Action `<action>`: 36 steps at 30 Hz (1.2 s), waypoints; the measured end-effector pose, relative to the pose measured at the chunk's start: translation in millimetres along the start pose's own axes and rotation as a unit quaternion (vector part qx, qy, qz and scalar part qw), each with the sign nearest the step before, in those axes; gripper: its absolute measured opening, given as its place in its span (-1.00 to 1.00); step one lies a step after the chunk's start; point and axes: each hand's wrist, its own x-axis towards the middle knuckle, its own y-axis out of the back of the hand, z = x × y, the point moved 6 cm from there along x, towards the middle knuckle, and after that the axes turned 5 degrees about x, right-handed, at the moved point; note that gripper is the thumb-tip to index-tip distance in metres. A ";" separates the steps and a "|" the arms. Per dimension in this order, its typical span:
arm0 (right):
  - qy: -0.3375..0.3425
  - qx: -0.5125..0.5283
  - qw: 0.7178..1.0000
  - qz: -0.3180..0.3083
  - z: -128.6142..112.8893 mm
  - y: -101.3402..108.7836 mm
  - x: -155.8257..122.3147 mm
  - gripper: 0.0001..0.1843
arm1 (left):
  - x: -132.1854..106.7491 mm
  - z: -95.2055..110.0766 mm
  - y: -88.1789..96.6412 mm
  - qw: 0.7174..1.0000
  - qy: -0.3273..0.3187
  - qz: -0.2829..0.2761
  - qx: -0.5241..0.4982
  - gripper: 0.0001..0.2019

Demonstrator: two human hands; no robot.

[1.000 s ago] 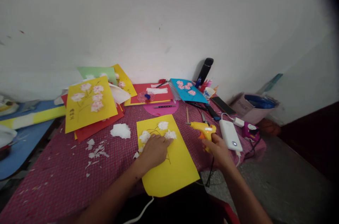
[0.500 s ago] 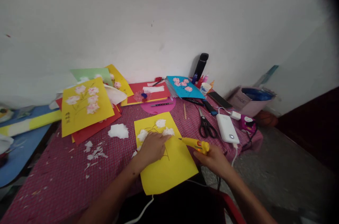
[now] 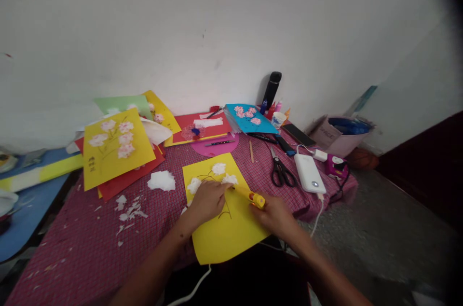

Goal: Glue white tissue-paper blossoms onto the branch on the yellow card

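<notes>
Yellow sheet (image 3: 246, 233) lies on the checked tablecloth (image 3: 87, 243) at the near middle; its near right corner seems to project past the table edge. Thin brown branch lines (image 3: 228, 207) are drawn on it, and white blossoms (image 3: 219, 168) are set along its far part.

Left hand (image 3: 208, 202) is laid palm down over the blossoms' near side, fingers loosely bent, forefinger stretched to the right. Whether anything is pinched beneath cannot be told. Yellow glue gun (image 3: 256, 198) is gripped in the closed right hand (image 3: 273, 214), over the right part of the sheet; trigger hidden. Nozzle is pointed left, just beside the left fingertip and the rightmost blossom (image 3: 229, 179). Contact cannot be made out.

Handling, as judged: the sheet is best kept flat by the left palm, with the forefinger drawn clear of the nozzle, which is probably hot. The tip should be held low and steady, the trigger squeezed lightly, and only a small dab laid, so that no thread is trailed over bare yellow. Pressure near the overhanging corner is better avoided, as the sheet could tip.

Torn white paper (image 3: 161, 180) and scraps (image 3: 132, 212) are scattered to the left; black scissors (image 3: 282, 173) are placed farther right.
</notes>
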 end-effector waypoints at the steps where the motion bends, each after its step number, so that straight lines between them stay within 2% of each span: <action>1: -0.002 -0.004 1.000 -0.002 -0.7 -0.5 0.6 -0.81 | 0.1 0.1 0.6 1.000 0.000 0.001 -0.002 -0.57; 7: 0.005 -0.006 1.000 -0.009 -6.5 -2.8 3.4 -0.80 | 0.8 -0.7 0.6 1.000 0.002 0.000 -0.005 -0.58; 19: 0.009 -0.073 0.997 -0.009 -9.6 -5.1 8.2 -0.79 | 0.4 -2.5 -2.4 1.000 0.006 -0.001 -0.001 -0.57; 36: 0.002 -0.102 0.994 -0.023 -1.0 -10.6 12.3 -0.76 | 0.6 -2.8 -1.7 1.000 0.011 -0.006 0.010 -0.57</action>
